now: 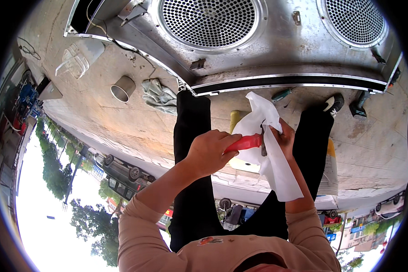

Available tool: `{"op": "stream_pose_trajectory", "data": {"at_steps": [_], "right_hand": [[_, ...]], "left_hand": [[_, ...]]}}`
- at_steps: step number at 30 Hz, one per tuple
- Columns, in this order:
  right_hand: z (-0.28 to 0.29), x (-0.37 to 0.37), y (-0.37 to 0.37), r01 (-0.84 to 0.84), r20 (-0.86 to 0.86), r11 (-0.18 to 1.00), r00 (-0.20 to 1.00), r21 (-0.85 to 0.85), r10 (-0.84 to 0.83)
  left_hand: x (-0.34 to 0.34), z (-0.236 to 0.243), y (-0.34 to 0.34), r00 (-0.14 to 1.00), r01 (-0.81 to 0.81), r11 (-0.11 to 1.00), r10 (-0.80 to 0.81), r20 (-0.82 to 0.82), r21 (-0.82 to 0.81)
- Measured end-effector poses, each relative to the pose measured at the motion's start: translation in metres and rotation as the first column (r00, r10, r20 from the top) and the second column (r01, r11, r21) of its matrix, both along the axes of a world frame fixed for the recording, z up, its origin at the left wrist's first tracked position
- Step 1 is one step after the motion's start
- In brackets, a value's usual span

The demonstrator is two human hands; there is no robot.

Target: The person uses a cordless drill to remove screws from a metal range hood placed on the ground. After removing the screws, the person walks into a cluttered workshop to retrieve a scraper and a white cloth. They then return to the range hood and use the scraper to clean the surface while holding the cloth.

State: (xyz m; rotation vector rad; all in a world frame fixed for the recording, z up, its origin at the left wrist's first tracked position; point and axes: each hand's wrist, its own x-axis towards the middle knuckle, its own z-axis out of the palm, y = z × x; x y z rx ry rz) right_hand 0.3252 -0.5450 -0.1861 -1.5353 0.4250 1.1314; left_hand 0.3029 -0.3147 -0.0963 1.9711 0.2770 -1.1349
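Observation:
My left hand (pixel 210 152) is closed around the red handle (pixel 245 143) of a hand tool. The tool's dark metal head (pixel 264 144) lies against a white sheet (pixel 281 179), which looks like paper or thin plastic. Fingers of my right hand (pixel 286 137) close on that sheet, partly hidden behind it. Part of the sheet stands up above my hands, and a long strip hangs down over my right forearm. Both hands are held above the gap between my knees. What the tool's head grips, if anything, cannot be made out.
Ahead lies a large stainless steel housing (pixel 258 63) with two round perforated covers. On the floor are a metal cylinder (pixel 123 89), a grey cloth (pixel 160 96), a translucent plastic container (pixel 81 58), a green-handled tool (pixel 281 94) and a cordless power tool (pixel 359 105).

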Motion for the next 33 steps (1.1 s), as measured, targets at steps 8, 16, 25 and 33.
{"op": "stream_pose_trajectory", "data": {"at_steps": [8, 16, 25, 33], "right_hand": [[-0.030, -0.015, -0.005, -0.207, 0.285, 0.947, 0.918, -0.245, 0.274], [-0.032, -0.017, 0.001, -0.202, 0.184, 0.941, 0.949, -0.273, 0.257], [-0.031, -0.014, 0.004, -0.192, 0.220, 0.939, 0.940, -0.286, 0.260], [-0.028, -0.008, 0.013, -0.187, 0.219, 0.950, 0.945, -0.251, 0.244]], "left_hand": [[-0.030, -0.012, 0.111, 0.951, -0.213, 0.962, 0.244, -0.192, 0.171], [-0.018, -0.085, 0.163, 0.972, -0.032, 0.957, 0.096, -0.213, 0.287], [0.006, -0.113, 0.150, 0.947, 0.295, 0.928, -0.253, -0.197, 0.229], [-0.017, -0.134, 0.127, 0.960, 0.277, 0.915, -0.254, -0.115, 0.295]]}}
